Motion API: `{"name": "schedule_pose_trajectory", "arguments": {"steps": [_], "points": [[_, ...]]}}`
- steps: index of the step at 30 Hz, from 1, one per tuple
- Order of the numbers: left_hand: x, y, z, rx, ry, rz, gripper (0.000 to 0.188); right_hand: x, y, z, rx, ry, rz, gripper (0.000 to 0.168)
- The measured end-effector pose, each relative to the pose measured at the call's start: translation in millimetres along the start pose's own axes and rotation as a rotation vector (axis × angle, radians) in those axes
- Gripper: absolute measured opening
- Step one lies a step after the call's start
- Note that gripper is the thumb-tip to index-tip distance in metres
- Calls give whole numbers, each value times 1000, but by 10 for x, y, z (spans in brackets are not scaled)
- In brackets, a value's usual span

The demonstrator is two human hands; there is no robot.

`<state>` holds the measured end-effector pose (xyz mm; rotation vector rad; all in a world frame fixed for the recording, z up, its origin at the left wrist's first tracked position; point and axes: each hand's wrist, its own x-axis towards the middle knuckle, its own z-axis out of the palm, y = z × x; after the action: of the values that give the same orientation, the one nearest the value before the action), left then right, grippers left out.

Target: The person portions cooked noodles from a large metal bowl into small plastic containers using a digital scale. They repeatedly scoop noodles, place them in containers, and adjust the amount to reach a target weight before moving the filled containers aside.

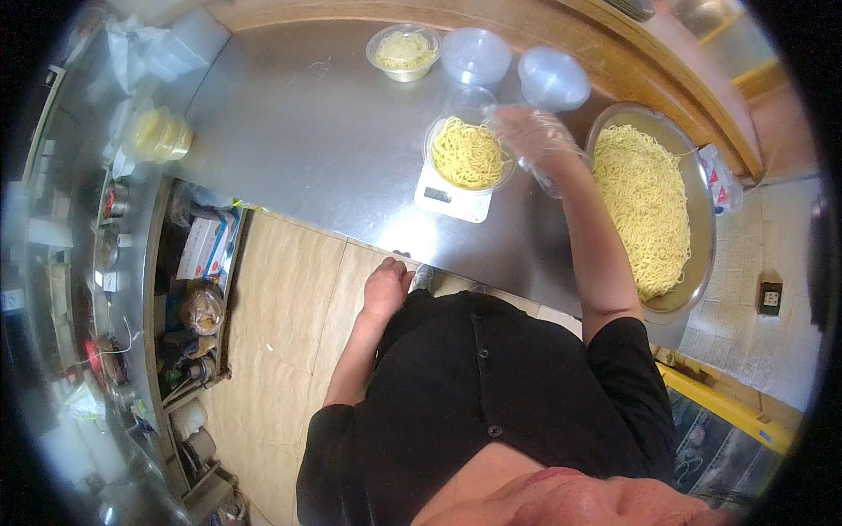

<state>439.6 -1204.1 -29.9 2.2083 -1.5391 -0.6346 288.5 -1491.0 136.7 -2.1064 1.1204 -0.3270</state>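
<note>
My right hand (533, 135), in a clear plastic glove, is at the right rim of a clear plastic bowl. Its fingertips are blurred, so I cannot tell whether they grip anything. The bowl contains yellow noodles (468, 154) and rests on a white digital kitchen scale (454, 204) with a lit display. Low by the front edge of the steel table (296, 131), my bare left hand (388, 286) has its fingers curled and shows nothing in them. Right of my right forearm, a large oval metal tray (700, 276) carries a heap of loose noodles (641, 210).
Along the back stand another noodle-filled bowl (404, 52) and two stacks of clear plastic containers (477, 56), (554, 77). Stacked yellowish tubs (161, 135) are at the left corner. A cluttered shelf (204, 296) runs below the left counter. A wooden ledge (631, 66) borders the back.
</note>
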Motion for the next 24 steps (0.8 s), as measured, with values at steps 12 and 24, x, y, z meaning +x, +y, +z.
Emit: {"name": "schedule_pose_trajectory", "arguments": {"steps": [12, 24], "points": [[86, 89, 38, 12, -49, 51, 18, -425, 337, -292, 293, 314, 102, 25], [147, 207, 14, 31, -126, 35, 21, -558, 547, -236, 414, 301, 197, 21]]}}
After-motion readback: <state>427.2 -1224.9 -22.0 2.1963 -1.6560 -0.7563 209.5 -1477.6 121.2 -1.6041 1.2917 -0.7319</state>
